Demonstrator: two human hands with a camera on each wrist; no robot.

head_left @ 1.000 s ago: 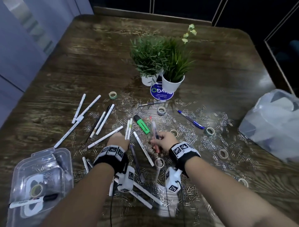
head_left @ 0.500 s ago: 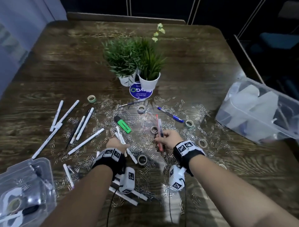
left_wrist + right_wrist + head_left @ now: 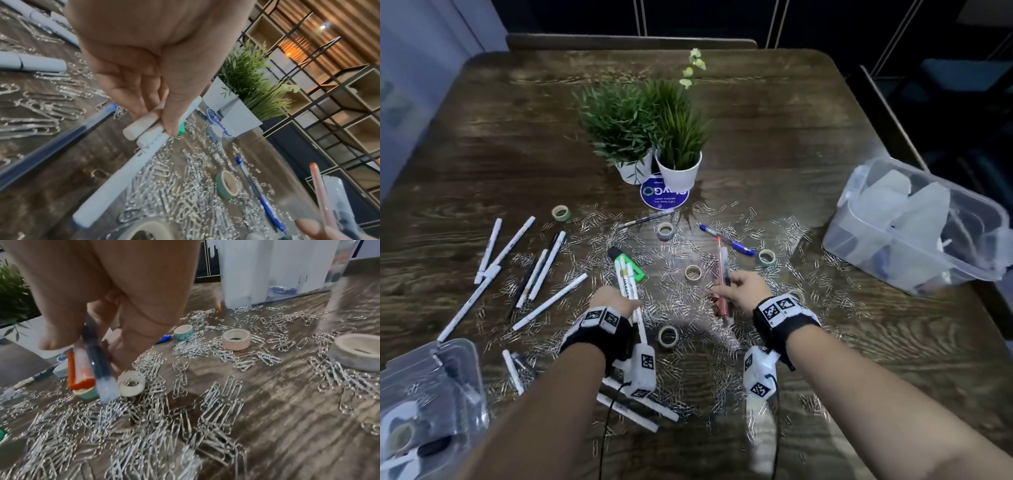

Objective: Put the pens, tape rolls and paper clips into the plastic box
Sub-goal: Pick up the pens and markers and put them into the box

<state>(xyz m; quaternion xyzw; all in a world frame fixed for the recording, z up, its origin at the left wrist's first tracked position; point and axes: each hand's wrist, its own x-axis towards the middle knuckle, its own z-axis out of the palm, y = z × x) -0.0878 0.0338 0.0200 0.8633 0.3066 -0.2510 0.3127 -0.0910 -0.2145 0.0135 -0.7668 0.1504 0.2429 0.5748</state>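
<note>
Head view: left hand [image 3: 608,303] grips a bunch of white marker pens [image 3: 627,274], right hand [image 3: 743,289] clutches a red pen and a clear pen [image 3: 723,270] above scattered silver paper clips [image 3: 688,308] mid-desk.

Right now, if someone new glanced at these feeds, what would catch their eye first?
Probably the silver carpet of paper clips strewn across the middle of the wooden table, with pens and tape rolls scattered through it. Next, both hands mid-grab: the left hand grips a bunch of white markers, the right hand holds a red pen and a clear one. Behind them stand two potted plants.
</note>
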